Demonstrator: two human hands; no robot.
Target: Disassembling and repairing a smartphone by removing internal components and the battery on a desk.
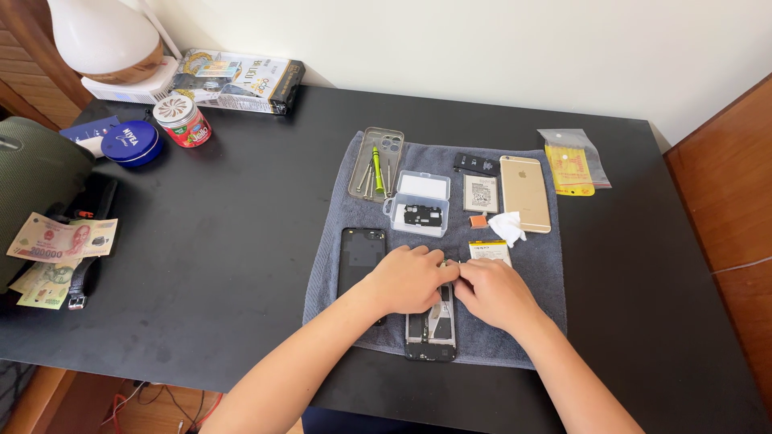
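— What are the hands doing?
— The left hand (410, 279) and right hand (494, 291) are meeting fingertip to fingertip, pinching something tiny over the opened phone (431, 329) that is lying on the grey towel (330, 241).
— What is sitting nearby?
— A black back cover (359, 253) just left, a gold phone (524, 191) farther back.

a blue round tin (130, 143) and a red-labelled jar (183, 120) sit near the table's (241, 241) far left corner — banknotes (60, 239) at its left edge.

Bare forearms, apparently no rings, sleeves
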